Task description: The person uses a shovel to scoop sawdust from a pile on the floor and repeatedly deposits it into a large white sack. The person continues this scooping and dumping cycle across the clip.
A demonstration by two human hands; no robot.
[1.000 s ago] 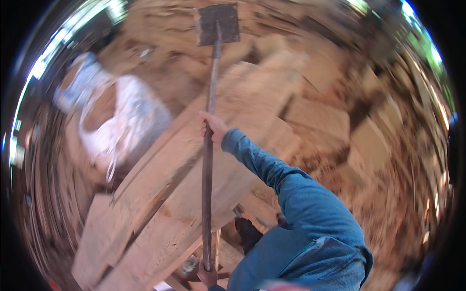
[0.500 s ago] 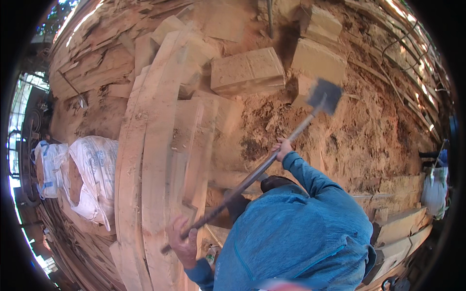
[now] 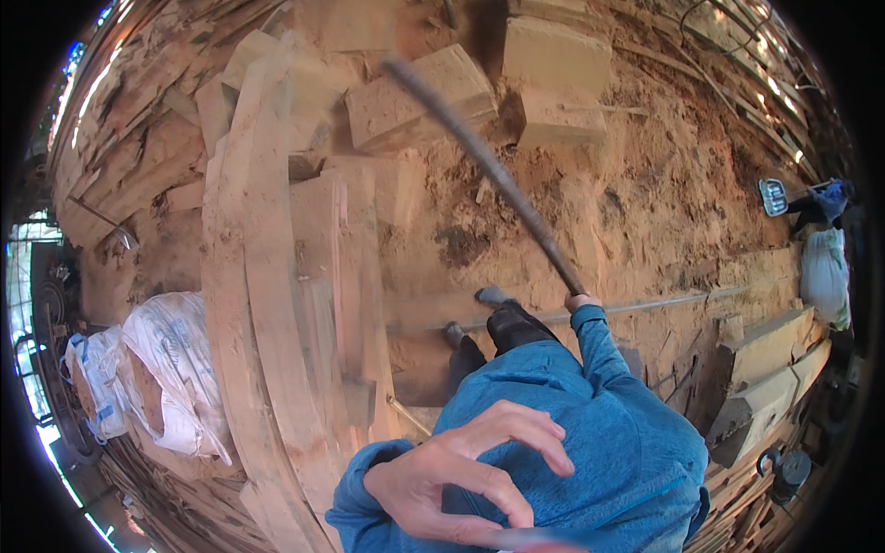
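Since the earlier frame, the left hand (image 3: pixel 419 481) has come off the long tool handle (image 3: pixel 505 184) and risen close to the camera, while the handle has swung round so that its slim end now points to the upper left. The handle lies ahead of the right hand (image 3: pixel 583 301), slanting up and away from it, well apart from the left hand. The right hand is closed around its near part, fingers wrapped over it. The left hand is partly open, its fingers spread and curled, in front of the blue jacket (image 3: pixel 572 424); it holds nothing. The handle is dark, round and slightly blurred, and looks gently curved in this wide view. Its upper part passes in front of a dusty block (image 3: pixel 387 115), above reddish-brown ground (image 3: pixel 664 221). A grey flat piece (image 3: pixel 632 361) shows beside the right sleeve; whether it is the tool's blade, I cannot tell.
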